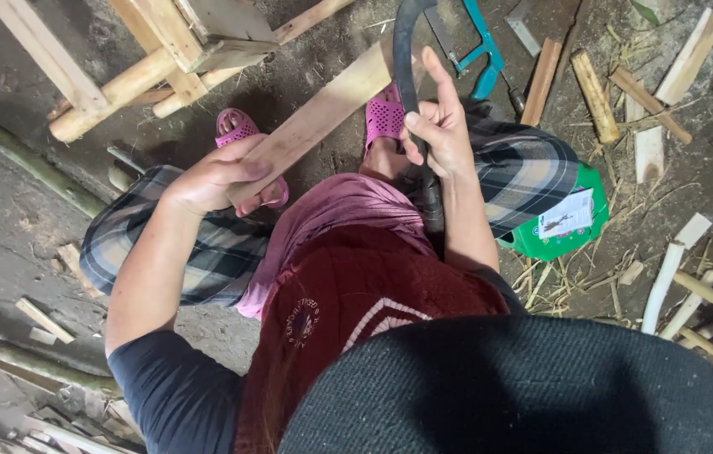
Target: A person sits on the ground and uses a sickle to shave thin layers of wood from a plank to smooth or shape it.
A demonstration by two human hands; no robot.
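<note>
While left hand [209,178] clasps slat [323,113], right hand [440,126] on blade [404,50]

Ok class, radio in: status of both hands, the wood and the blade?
Left hand grips wooden slat. Right hand holds curved blade against slat's edge. Teal hacksaw lies beyond, clear of both.

The dark knit cap [507,387] fills the lower right and hides the ground below the green stool [570,223], itself mostly covered by a checked trouser leg. Beside the stool, the curved blade [407,59] runs off the top edge, its handle lost behind the right hand [440,126]. The wooden slat [323,113] vanishes under the left hand [213,176].
</note>
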